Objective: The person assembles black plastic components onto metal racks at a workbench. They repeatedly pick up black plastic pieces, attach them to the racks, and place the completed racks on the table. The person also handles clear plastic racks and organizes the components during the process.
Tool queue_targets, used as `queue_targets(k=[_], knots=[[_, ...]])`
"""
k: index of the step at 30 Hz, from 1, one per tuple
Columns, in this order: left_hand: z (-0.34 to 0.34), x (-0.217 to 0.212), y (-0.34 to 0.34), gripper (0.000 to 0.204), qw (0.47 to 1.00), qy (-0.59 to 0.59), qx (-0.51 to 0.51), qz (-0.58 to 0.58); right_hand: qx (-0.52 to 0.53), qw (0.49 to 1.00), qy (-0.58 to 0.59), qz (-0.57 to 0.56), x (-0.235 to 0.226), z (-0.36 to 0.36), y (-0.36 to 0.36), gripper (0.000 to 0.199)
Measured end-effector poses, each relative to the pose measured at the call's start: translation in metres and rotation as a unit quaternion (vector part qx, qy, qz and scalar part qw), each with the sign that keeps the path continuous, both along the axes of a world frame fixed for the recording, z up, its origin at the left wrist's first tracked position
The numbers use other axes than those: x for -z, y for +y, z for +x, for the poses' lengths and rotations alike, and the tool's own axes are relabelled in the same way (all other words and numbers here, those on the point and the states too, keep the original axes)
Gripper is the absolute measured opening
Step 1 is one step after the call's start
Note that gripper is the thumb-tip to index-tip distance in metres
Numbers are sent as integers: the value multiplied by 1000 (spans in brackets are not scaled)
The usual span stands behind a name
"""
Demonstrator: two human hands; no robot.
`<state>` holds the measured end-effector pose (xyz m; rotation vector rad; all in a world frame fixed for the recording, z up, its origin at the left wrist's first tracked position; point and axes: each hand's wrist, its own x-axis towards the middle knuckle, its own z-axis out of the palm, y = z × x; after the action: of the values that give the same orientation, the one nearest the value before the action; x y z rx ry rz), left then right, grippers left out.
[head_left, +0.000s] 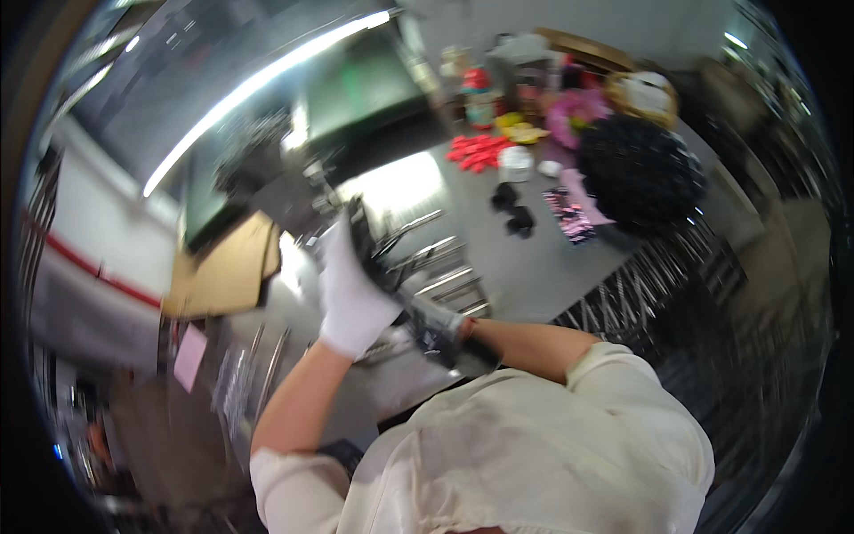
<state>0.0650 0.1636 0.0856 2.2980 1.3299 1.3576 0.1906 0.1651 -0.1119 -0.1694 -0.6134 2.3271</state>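
Observation:
The picture is tilted and blurred by motion. My left hand (352, 301), in a white glove, wraps around a long dark object (366, 242) held up in front of my chest. My right hand (438, 329), in a grey and black glove, grips the lower end of the same object. What the dark object is cannot be made out. Both bare forearms come out of cream sleeves (534, 445) at the bottom of the view. Just behind the hands lies a set of shiny metal bars (434, 258).
A grey table (543, 267) carries red pieces (480, 149), small black items (513, 210), a white cup (514, 164) and a pink and black packet (569, 214). A black fuzzy round mass (640, 173) sits at its right. A wooden board (227, 267) lies to the left.

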Motion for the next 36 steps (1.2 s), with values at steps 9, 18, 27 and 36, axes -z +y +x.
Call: queue_targets(k=[9,18,27,36], knots=[[-22,-32,3,101,994,87,38,49,-144,980,-130,49,-54,39,-15,45],[-16,-15,12,108,986,120,73,-87,266,662,-410,568,-40,18,-29,33],[-27,-34,7,84,955,239,87,153,-189,977,-89,45,-67,52,-14,41],[-15,-13,13,93,975,162,131,-71,33,908,-251,335,-14,22,-39,29]])
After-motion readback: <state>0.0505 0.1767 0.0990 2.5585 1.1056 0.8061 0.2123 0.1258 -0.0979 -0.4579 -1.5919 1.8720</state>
